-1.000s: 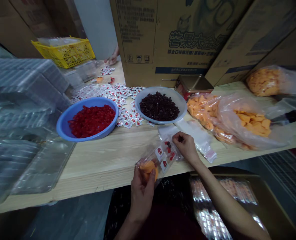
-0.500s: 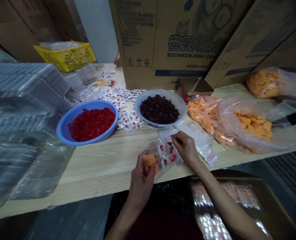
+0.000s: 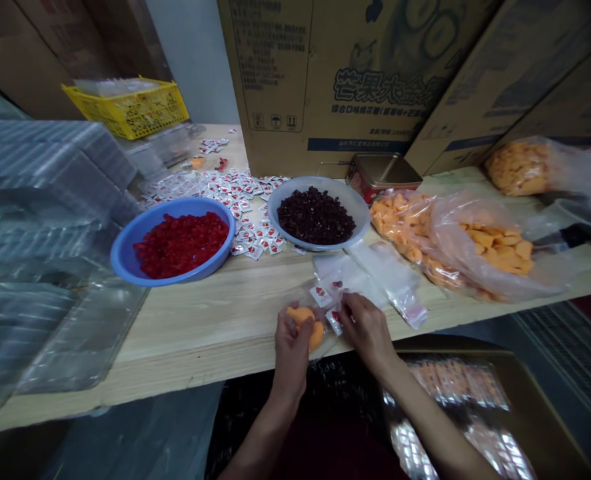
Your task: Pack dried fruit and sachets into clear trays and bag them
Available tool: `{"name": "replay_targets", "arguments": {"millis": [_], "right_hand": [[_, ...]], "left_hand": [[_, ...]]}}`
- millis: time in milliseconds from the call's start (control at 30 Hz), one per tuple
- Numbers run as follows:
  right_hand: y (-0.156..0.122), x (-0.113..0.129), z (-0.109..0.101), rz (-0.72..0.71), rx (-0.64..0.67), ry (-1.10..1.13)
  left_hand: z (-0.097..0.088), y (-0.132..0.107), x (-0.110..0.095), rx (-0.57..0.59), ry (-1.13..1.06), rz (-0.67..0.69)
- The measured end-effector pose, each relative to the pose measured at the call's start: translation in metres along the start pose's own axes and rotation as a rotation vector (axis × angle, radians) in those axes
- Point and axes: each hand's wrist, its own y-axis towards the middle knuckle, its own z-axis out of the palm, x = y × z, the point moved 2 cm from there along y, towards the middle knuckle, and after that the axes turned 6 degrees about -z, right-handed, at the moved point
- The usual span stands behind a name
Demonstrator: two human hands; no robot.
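Observation:
A clear plastic bag (image 3: pixel 329 340) is held between my two hands near the table's front edge. Orange pieces (image 3: pixel 302 315) show at its left end, where the fingers of my left hand (image 3: pixel 291 350) are closed round the bag. Small white packets with red print (image 3: pixel 321 297) and a dark red piece lie toward its other end. My right hand (image 3: pixel 368 328) pinches the bag's right end, fingers closed. More flat clear bags (image 3: pixel 388 277) lie just beyond my right hand.
Behind are a blue bowl (image 3: pixel 120 257) of red pieces, a pale bowl (image 3: pixel 362 223) of dark pieces and scattered packets (image 3: pixel 232 190). Plastic trays (image 3: pixel 40 180) are stacked left. Bagged orange pieces (image 3: pixel 500 250) lie right. A carton of filled packs (image 3: pixel 535 393) sits below the table.
My right hand has moved down and slightly left along the bag. The packets in it have shifted and the bag looks more crumpled. A hand by the far carton has gone from view.

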Motion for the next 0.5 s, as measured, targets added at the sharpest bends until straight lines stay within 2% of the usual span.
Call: {"name": "replay_targets", "arguments": {"millis": [167,233,300,400,500], "right_hand": [[-0.007,0.029,0.007,-0.008,0.042,0.181],[-0.006,0.029,0.004,0.043,0.022,0.254],[-0.003,0.023,-0.002,0.104,-0.005,0.327],[0.002,0.009,-0.012,0.151,-0.003,0.448],[0.006,-0.001,-0.016,0.161,0.041,0.529]], "left_hand": [[0.022,0.001,0.009,-0.001,0.061,0.083],[0.021,0.002,0.004,-0.003,0.107,0.090],[0.013,0.005,-0.007,0.053,0.171,0.084],[-0.002,0.010,-0.020,0.240,0.167,-0.023],[-0.010,0.017,-0.019,0.362,0.038,-0.208]]}}
